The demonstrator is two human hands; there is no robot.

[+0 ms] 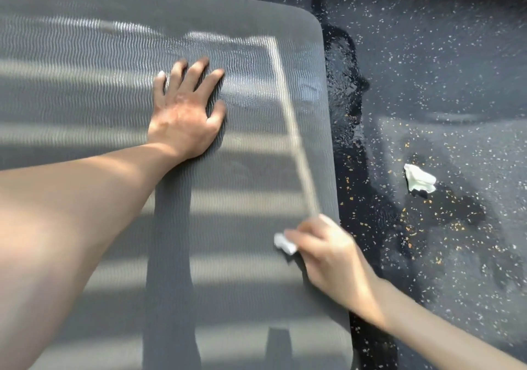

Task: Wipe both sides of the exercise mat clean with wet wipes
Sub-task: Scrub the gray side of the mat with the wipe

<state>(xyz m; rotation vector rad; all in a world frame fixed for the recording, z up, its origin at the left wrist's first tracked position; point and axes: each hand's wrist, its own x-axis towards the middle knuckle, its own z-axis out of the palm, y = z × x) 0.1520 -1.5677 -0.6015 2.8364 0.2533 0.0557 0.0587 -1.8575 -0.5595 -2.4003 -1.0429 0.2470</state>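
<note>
Left arm (99,198): bare, extended forward from the lower left, forearm straight. Left hand (186,110): palm down, flat on the mat (85,99), four fingers straight and slightly spread, thumb out to the right.

Right arm (427,332): bare, enters from the lower right, forearm angled up and to the left. Right hand (322,255): blurred, back of hand up, fingers curled, pinching a wipe (283,243) at the fingertips.

The hands are well apart, with the left hand farther forward.
</note>
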